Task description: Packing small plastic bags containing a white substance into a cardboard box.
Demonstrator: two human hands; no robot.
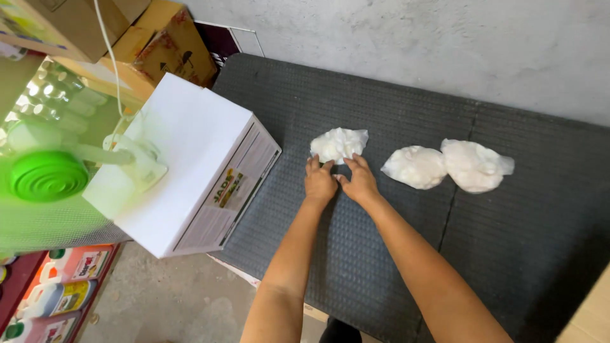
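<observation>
Here, left to right:
White carton: one, at the left, its near end overhanging the dark ribbed mat.
Left hand: fingers spread flat, tips on the near edge of the crumpled white bag; not gripping.
Crumpled white bag: one under the hands, centre-far on the mat; likely light, soft and slippery; best pinched at a loose edge.
Right hand: open likewise, touching that bag.
Other white bags: two, touching each other, to the right.

Both arms were extended forward, forearms bare and converging. Left hand and right hand sat side by side, palms down, nearly touching. Fingers pointed forward, slightly spread, not clenched.
</observation>
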